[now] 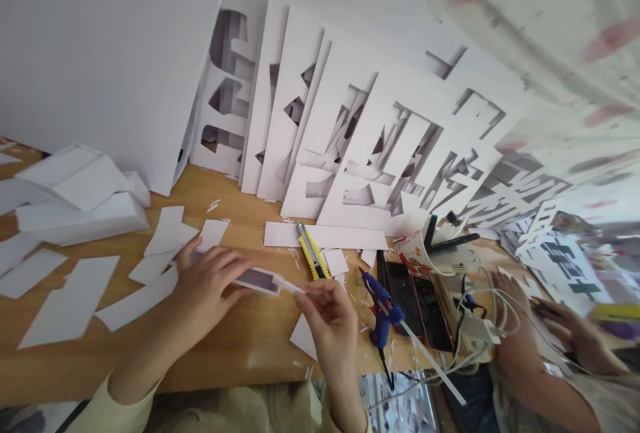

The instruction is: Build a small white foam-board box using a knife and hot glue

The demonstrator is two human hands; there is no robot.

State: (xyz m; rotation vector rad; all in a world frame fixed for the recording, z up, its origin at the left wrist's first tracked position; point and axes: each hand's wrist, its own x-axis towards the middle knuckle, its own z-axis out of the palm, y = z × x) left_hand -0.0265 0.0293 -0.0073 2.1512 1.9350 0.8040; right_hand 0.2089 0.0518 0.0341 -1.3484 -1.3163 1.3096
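White cut-out board panels are standing along the far side of a brown wooden table. Over its near edge side, the person's left hand is gripping a narrow white card piece with a grey recess; the right hand is pinching a thin white strip at its end. A blue glue gun is lying rightward.

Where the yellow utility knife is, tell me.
In the head view, the yellow utility knife lies near the centre, beyond the right hand, one end across a long white strip.
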